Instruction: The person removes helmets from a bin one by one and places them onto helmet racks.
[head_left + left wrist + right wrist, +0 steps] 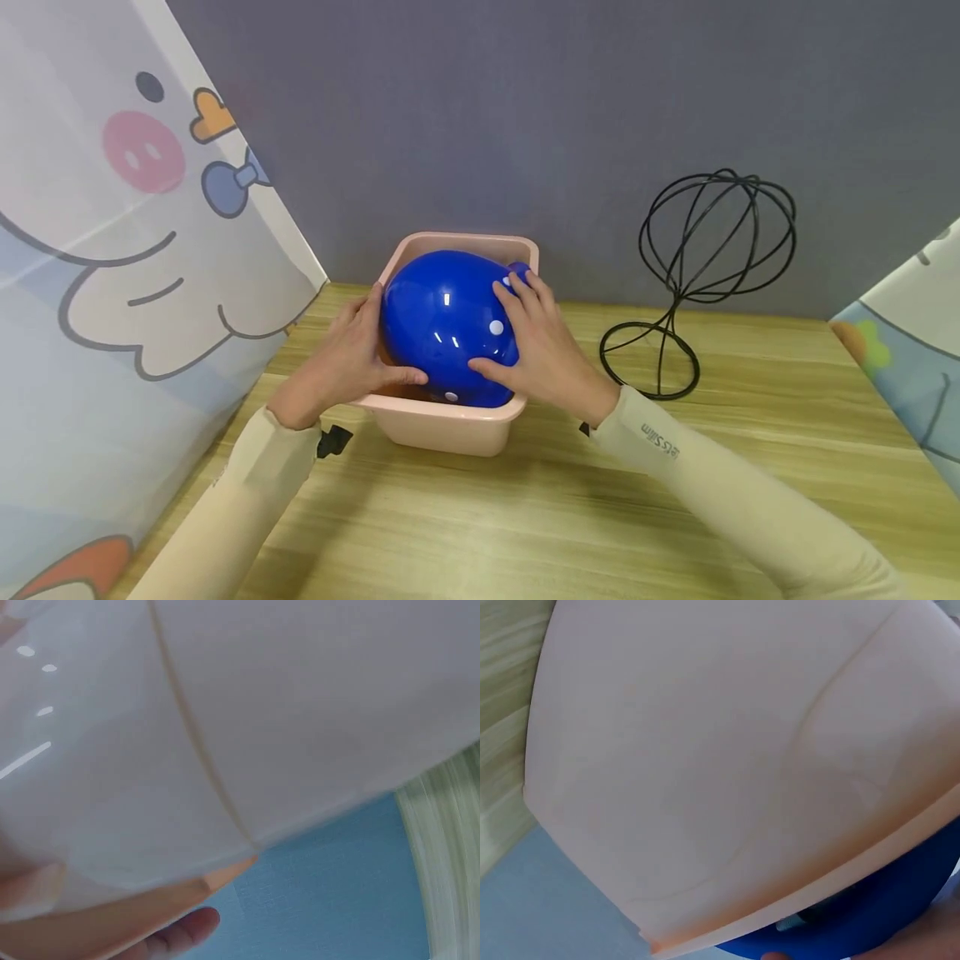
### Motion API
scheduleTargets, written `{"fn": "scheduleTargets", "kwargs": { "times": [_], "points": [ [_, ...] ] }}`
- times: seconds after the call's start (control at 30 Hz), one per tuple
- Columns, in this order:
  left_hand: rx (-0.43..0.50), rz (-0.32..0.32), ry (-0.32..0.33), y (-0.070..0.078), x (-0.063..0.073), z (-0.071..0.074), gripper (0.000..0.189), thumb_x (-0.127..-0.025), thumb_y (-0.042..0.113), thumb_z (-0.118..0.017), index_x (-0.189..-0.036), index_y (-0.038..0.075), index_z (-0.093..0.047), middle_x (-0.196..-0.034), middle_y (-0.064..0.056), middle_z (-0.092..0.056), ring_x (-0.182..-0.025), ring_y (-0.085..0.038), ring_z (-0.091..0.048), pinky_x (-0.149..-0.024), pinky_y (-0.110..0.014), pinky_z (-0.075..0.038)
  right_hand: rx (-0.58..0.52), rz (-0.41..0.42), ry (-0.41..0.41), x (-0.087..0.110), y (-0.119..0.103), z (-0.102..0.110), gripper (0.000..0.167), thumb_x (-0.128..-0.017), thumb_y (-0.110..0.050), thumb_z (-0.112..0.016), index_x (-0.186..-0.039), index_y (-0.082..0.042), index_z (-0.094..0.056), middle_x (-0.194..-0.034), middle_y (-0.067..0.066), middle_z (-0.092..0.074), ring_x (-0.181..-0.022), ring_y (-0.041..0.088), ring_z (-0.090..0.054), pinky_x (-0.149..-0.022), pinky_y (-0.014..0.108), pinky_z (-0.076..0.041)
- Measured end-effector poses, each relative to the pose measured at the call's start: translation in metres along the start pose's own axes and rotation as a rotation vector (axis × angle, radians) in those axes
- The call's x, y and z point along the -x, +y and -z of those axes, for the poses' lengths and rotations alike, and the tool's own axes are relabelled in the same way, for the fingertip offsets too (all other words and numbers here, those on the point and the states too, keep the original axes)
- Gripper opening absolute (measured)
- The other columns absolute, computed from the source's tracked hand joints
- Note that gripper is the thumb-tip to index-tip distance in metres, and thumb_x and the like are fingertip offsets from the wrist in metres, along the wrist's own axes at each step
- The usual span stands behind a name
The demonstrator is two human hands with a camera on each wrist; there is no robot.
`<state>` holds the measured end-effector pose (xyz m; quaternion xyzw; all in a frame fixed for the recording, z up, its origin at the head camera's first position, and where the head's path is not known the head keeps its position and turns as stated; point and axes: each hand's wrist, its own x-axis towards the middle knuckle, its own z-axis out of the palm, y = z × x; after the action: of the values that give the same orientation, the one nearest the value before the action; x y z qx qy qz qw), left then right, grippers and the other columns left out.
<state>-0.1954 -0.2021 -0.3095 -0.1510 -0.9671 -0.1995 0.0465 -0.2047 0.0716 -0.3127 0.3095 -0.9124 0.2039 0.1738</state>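
A glossy blue helmet (442, 308) with white dots sits inside a pale pink plastic basin (442, 433) on the table. My left hand (351, 350) holds the helmet's left side at the basin's rim, thumb reaching over the near part. On the other side, my right hand (542, 354) grips the dotted part, fingers spread over the curve and thumb in front. The left wrist view is mostly filled by the basin's wall (315, 697), with a fingertip (201, 922) beyond the rim. From the right wrist, the helmet's blue edge (900, 900) shows past the basin's rim.
A black wire stand (677, 296) with a round cage top stands right of the basin. Behind the wooden table (480, 533) rises a grey panel (480, 117). Cartoon-printed panels (90, 250) flank the table at left and right.
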Motion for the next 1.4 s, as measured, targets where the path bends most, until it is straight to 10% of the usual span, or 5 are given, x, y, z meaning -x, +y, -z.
{"fn": "scheduleTargets", "kwargs": {
  "times": [0.43, 0.7, 1.4],
  "points": [
    [-0.005, 0.001, -0.041, 0.000, -0.004, 0.002, 0.135, -0.058, 0.067, -0.076, -0.152, 0.010, 0.003, -0.148, -0.023, -0.024, -0.130, -0.042, -0.022, -0.096, -0.069, -0.029, -0.195, -0.303, 0.068, 0.014, -0.006, -0.009, 0.102, -0.077, -0.068, -0.060, -0.150, -0.013, -0.017, -0.156, 0.014, -0.003, -0.140, 0.034, -0.009, -0.095, 0.063, -0.034],
    [-0.021, -0.073, 0.014, -0.008, -0.012, 0.003, 0.139, -0.052, 0.068, -0.077, -0.152, 0.010, 0.000, -0.146, -0.021, -0.024, -0.126, -0.038, -0.024, -0.087, -0.063, -0.042, -0.269, -0.286, 0.043, 0.014, -0.005, -0.011, 0.096, -0.082, -0.061, -0.060, -0.151, -0.011, -0.014, -0.144, 0.012, -0.032, -0.129, 0.028, -0.030, -0.094, 0.055, -0.042],
    [-0.043, -0.067, -0.003, -0.010, -0.011, 0.000, 0.143, -0.054, 0.061, -0.082, -0.150, 0.020, 0.016, -0.148, -0.022, -0.027, -0.132, -0.043, -0.019, -0.089, -0.069, -0.035, -0.434, -0.133, 0.222, 0.021, -0.007, -0.021, 0.070, -0.091, -0.005, -0.045, -0.152, -0.007, -0.010, -0.153, 0.011, -0.017, -0.134, 0.026, -0.028, -0.103, 0.050, -0.032]
  ]
}}
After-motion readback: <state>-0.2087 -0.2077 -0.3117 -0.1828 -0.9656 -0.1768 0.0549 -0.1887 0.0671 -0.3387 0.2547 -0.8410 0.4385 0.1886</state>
